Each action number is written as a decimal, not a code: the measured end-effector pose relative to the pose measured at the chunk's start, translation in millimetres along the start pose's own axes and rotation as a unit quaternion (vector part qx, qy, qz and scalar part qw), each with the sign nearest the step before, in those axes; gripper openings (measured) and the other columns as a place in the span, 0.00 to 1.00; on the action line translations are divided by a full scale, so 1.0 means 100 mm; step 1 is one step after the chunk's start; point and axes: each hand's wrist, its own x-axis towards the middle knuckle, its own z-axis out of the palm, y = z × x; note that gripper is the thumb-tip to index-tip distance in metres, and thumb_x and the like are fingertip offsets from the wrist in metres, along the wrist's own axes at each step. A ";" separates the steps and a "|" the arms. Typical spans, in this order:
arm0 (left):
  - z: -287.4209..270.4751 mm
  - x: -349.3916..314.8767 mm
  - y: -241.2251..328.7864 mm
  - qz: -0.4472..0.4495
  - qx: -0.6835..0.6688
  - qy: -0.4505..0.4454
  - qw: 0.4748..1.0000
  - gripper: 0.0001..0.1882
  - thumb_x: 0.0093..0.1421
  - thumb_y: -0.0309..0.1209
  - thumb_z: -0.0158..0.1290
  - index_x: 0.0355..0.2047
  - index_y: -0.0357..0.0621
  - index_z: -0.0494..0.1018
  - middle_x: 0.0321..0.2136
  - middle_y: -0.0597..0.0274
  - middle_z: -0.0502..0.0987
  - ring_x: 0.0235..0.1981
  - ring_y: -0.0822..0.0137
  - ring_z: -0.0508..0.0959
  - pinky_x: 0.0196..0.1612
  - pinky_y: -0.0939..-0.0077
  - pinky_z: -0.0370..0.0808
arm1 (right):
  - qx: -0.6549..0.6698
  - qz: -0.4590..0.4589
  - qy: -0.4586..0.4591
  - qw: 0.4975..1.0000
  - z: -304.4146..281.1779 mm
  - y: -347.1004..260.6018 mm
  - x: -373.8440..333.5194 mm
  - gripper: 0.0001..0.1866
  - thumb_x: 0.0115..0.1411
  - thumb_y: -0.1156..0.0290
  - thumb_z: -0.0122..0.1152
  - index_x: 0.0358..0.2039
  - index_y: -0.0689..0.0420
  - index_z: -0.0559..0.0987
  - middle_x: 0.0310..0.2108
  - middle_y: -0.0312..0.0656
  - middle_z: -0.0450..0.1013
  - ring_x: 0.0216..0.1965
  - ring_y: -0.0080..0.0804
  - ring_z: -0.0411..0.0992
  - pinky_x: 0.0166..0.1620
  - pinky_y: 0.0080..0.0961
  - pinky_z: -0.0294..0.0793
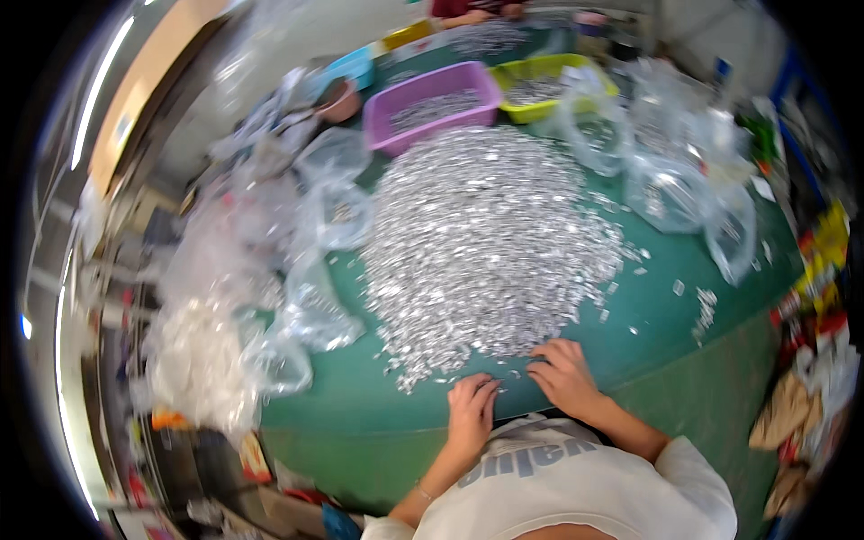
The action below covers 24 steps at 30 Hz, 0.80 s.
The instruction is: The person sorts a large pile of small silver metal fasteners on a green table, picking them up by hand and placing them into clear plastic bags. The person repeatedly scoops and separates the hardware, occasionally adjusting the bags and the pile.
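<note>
A large heap of small, shiny silver metal pieces (486, 243) covers the middle of the green table (657, 328). At its near edge, my left hand (472, 409) rests close to the table's front rim, fingers curled together with the thumb alongside; what they hold, if anything, is too small to make out. My right hand (567, 376) lies a little to the right and farther in, its bent fingers slightly apart against the near fringe of the heap. A few loose pieces lie between the two hands.
Behind the heap stand a purple basin (387, 137) and a yellow-green basin (531, 112), both holding silver pieces. Clear plastic bags lie on the left (315, 301) and right (661, 193). Another person's hands (477, 16) show at the far end. Scattered pieces (706, 310) lie at right.
</note>
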 end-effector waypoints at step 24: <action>-1.08 0.57 -1.82 -0.386 -0.244 0.526 0.717 0.43 0.53 0.32 0.66 0.62 0.32 0.54 0.38 0.61 0.72 0.34 0.73 0.71 0.37 0.79 0.70 | 0.062 0.065 -0.044 0.995 -0.17 -0.02 0.08 0.08 0.52 0.83 0.60 0.34 0.62 0.78 0.39 0.48 0.71 0.43 0.50 0.67 0.48 0.41 0.66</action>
